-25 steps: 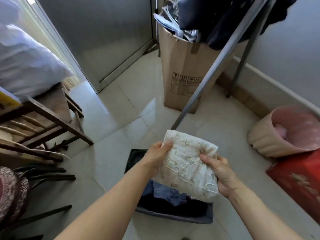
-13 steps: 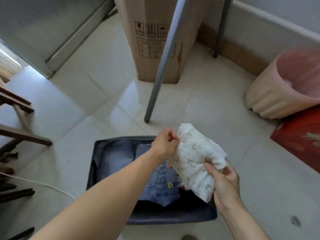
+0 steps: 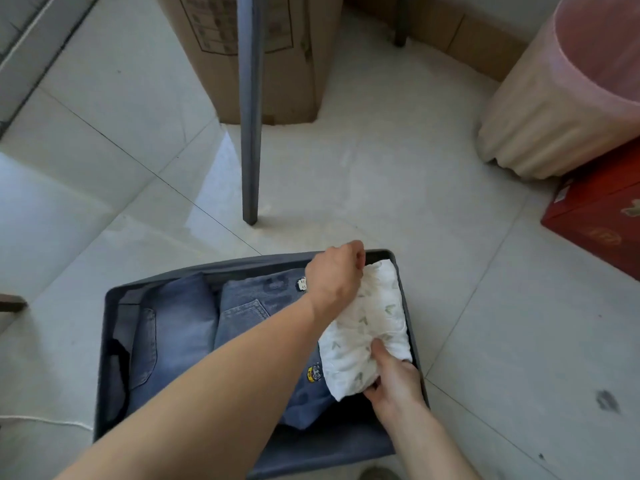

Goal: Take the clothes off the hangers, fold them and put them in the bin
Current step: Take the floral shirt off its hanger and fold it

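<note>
A folded white garment (image 3: 367,327) with a small green print lies inside the dark grey bin (image 3: 104,358), against its right wall. My left hand (image 3: 332,275) grips the garment's far end with curled fingers. My right hand (image 3: 394,379) holds its near end, thumb on top and fingers underneath. Folded blue denim clothes (image 3: 180,327) with small cartoon patches fill the bin's left and middle. No hangers are in view.
A grey rack leg (image 3: 250,133) stands on the tiled floor just beyond the bin, with a tall cardboard box (image 3: 277,64) behind it. A pink-lined waste basket (image 3: 568,98) and a red box (image 3: 595,216) sit at the right.
Both hands have carried the white garment from above the bin down into its right side. The view has tilted down toward the bin.
</note>
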Demonstrator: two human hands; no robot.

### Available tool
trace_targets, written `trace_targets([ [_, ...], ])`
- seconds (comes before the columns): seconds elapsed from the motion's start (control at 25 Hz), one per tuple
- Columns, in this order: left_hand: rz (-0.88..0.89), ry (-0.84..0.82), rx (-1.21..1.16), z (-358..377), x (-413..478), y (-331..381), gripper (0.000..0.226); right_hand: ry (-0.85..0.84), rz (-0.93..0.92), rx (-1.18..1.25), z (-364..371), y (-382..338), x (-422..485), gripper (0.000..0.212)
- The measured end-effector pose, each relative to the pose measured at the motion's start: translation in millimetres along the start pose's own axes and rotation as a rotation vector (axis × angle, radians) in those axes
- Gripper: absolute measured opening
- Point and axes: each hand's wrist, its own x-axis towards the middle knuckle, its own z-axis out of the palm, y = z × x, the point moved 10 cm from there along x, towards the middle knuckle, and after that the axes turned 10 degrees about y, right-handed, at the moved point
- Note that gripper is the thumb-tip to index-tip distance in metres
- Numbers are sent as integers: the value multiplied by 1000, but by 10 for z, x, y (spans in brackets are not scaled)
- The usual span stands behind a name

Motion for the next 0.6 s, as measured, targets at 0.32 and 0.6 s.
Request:
trace_targets([
  [0.32, 348, -336, -72, 649, -497, 49, 64, 143, -72, -72, -11, -71, 295, 8],
  [0.6, 414, -367, 437, 877, -406, 63, 91, 122, -153, -210, -54, -51, 149, 26],
])
